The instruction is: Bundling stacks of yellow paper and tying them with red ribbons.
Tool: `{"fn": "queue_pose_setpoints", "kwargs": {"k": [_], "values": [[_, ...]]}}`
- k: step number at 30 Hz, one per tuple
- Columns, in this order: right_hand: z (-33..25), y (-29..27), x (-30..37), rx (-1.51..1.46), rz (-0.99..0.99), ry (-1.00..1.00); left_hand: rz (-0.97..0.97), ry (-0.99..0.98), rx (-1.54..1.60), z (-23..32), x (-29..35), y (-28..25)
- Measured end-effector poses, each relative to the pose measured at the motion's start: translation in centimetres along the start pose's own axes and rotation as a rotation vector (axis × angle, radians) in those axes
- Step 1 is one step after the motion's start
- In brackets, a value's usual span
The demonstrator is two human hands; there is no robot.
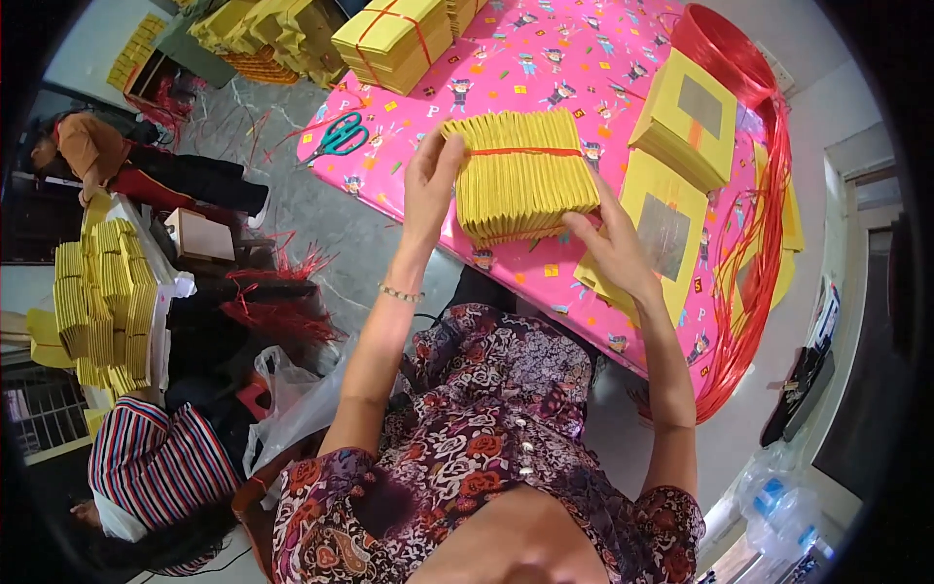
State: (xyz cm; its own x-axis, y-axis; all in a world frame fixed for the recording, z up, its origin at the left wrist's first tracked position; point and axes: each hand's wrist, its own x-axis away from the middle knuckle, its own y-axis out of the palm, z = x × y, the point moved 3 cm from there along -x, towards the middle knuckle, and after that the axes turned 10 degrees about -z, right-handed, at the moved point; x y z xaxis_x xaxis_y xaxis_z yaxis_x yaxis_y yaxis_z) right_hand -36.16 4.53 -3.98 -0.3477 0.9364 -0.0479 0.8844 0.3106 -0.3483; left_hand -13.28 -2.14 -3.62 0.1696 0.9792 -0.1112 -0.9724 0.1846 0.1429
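Note:
Between my two hands is a thick bundle of yellow padded envelopes, stacked edge to edge with their folds toward me. A red plastic strap runs across the bundle. My left hand grips its left side, with the thumb near the upper left corner. At the lower right corner, my right hand holds the bundle with the thumb at the front edge; part of its fingers is hidden. Close to the right hand lie more flat yellow envelopes, and a taller envelope stack rests behind them.
Green-handled scissors lie on the pink patterned tablecloth, left of the bundle. A strapped bundle stands at the back. Long red straps hang over the right edge below a red coil. Two other people work at the left beside envelope piles.

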Motion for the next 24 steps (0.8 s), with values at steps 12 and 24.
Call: {"fn": "queue_pose_setpoints", "kwargs": {"k": [12, 24], "values": [[1.3, -0.9, 0.4, 0.019, -0.021, 0.007, -0.118, -0.003, 0.096, -3.3, 0.0, -1.2], [-1.0, -2.8, -2.4, 0.318, 0.189, 0.183, -0.285, -0.301, -0.022, -1.8, 0.9, 0.7]]}}
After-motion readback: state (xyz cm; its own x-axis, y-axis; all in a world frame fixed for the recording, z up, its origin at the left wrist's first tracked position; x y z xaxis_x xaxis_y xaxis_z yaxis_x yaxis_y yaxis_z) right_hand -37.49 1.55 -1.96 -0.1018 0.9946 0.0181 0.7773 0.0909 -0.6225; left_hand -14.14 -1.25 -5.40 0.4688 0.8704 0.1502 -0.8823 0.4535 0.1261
